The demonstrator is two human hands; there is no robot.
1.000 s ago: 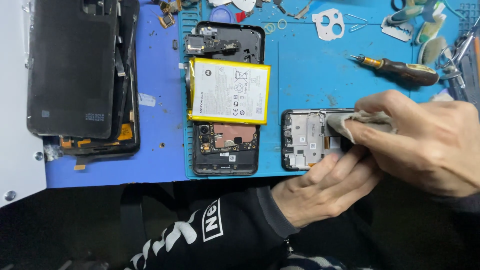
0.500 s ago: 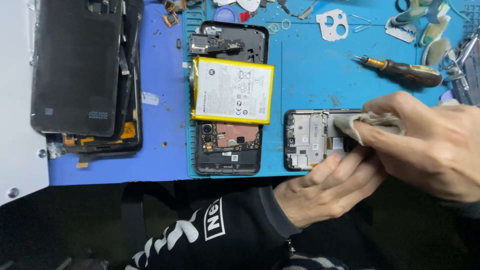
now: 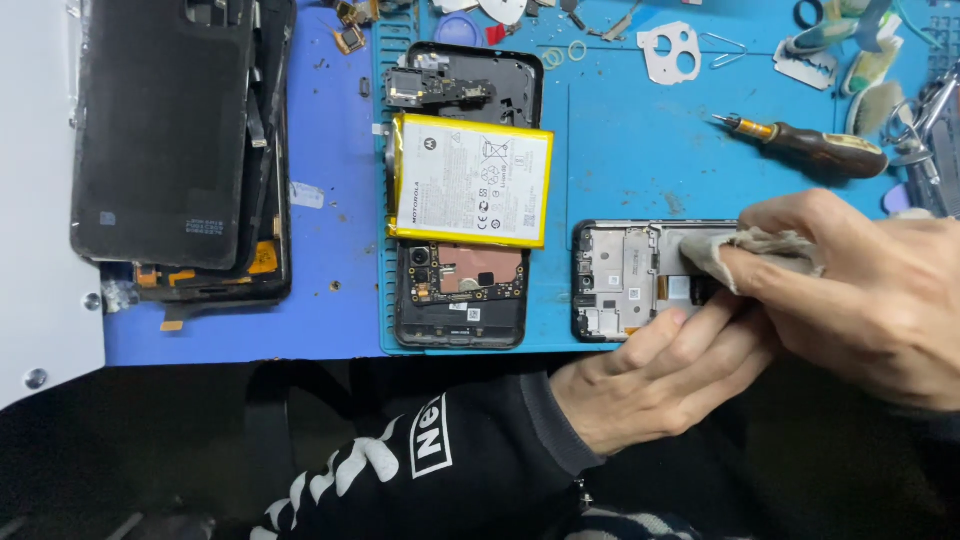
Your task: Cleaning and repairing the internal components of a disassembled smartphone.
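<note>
Fingers point(image 3: 760, 270) of the right hand point(image 3: 860, 290) pinch a cloth point(image 3: 715, 250) onto the frame point(image 3: 625, 280), which lies crosswise; left hand point(image 3: 660, 380) clamps its near edge.

A bright blue rubber work mat point(image 3: 640, 150) covers the bench, darker blue on its left strip, with a white surface point(image 3: 40, 250) at the far left edge. On the left lies a matt black rectangular phone back cover point(image 3: 165, 130) with orange flex strips showing beneath it. In the middle an opened black phone body point(image 3: 462, 300) carries a white rectangular battery with yellow edging point(image 3: 470, 180) and a copper-pink patch. To the right a black-rimmed silver-grey metal phone frame point(image 3: 625, 275) sits under an off-white crumpled cloth point(image 3: 745, 250). Far right lies a dark brown wooden-handled screwdriver point(image 3: 820, 147) with an orange collar. The near sleeve point(image 3: 440, 470) is black with white lettering
</note>
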